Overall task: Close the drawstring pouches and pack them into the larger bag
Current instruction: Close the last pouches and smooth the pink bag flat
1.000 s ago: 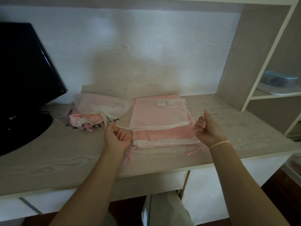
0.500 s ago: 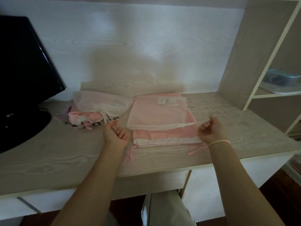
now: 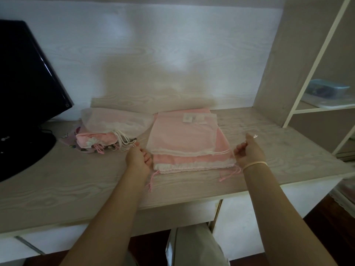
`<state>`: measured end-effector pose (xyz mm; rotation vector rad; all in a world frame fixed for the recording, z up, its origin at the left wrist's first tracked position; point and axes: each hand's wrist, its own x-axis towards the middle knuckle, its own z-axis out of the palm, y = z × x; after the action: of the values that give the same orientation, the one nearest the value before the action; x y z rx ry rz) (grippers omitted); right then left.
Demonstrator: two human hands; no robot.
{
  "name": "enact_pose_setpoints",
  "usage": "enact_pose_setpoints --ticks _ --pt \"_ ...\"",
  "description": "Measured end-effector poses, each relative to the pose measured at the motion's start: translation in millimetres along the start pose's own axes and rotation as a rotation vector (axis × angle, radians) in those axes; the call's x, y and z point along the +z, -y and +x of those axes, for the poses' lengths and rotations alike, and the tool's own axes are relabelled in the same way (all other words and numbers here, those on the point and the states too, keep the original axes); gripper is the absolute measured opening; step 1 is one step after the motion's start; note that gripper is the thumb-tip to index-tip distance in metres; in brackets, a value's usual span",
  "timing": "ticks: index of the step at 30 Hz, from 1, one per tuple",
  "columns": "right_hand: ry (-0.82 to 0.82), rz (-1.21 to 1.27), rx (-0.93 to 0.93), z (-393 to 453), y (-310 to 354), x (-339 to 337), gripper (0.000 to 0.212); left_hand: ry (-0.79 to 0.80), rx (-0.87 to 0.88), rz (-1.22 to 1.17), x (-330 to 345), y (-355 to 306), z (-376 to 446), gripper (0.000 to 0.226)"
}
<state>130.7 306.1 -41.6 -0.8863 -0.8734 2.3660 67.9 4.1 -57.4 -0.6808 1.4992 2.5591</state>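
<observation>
A sheer white mesh pouch (image 3: 184, 137) lies flat on top of a larger pink bag (image 3: 192, 160) in the middle of the desk. Two white drawstrings (image 3: 192, 152) run along the pouch's front edge. My left hand (image 3: 137, 156) sits at the pouch's front left corner with fingers curled, pinching the string end. At the front right corner my right hand (image 3: 248, 150) has its fingers curled on the other string end. To the left lies a pile of another mesh pouch (image 3: 115, 121), a pink flowered pouch (image 3: 94, 139) and a purple patterned one (image 3: 71, 139).
A black monitor (image 3: 25, 83) on its stand fills the left of the desk (image 3: 76, 189). An upright shelf panel (image 3: 288, 64) closes off the right, with a blue lidded box (image 3: 326, 91) on a shelf behind it. The pink bag's cords (image 3: 228, 174) hang toward the desk's front edge.
My right hand dropped from a raised thumb-up fist to the pouch's right corner. The pouch's right edge rose toward it, then settled flat. My left hand stayed at the left corner.
</observation>
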Motion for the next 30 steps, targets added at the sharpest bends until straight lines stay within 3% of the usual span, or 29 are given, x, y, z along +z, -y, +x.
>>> enact_pose_setpoints --ticks 9,16,23,30 --pt "0.122 -0.172 -0.053 -11.0 2.1 5.5 0.021 0.159 0.031 -0.096 -1.5 7.7 15.3 0.026" --pt "0.115 -0.04 -0.05 -2.1 19.2 0.2 0.02 0.084 0.026 -0.281 -6.5 11.9 30.3 0.045" --pt "0.166 0.074 -0.001 -3.0 17.9 -1.7 0.028 0.066 0.025 -0.235 -6.0 15.0 31.8 0.058" --pt "-0.009 -0.037 0.023 1.2 17.8 -8.4 0.021 0.044 0.057 -0.278 -6.9 13.2 24.9 0.07"
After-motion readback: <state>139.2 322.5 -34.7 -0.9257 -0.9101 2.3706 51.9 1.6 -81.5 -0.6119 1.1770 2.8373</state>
